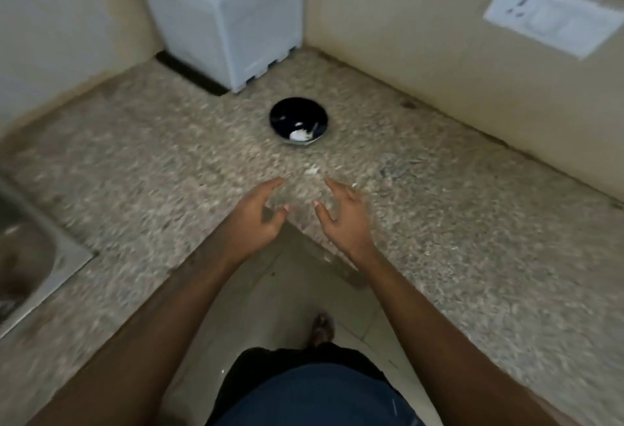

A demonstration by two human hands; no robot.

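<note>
We see both bare hands held out over the inner corner of a speckled beige-and-grey stone countertop (169, 162), which is L-shaped with a rough, grainy look. The left hand (258, 214) and the right hand (341, 214) hover side by side, palms turned toward each other, fingers spread and loosely bent. Neither grasps anything, and we can't tell if their fingertips touch the stone.

At twelve o'clock from the hands, apart from them, a small round dark glossy bowl (287, 111) sits on the countertop. A soft white lump (299, 135) lies against its near wall, with a thin pale sliver (314, 127) beside it that is too blurred for us to identify. A few pale crumbs (311, 171) lie on the stone between the bowl and the hands.

Further back, at eleven to twelve o'clock, a boxy white plastic unit (236, 13) with a slotted base stands in the corner where the cream walls meet. At two o'clock a white rectangular socket-and-switch plate (553, 15) is set into the wall; its markings are too blurred for us to read. At eight o'clock we see a brushed steel sink (30, 243) sunk into the countertop. At six o'clock are pale smooth floor tiles (270, 297) and a foot (322, 327).
</note>
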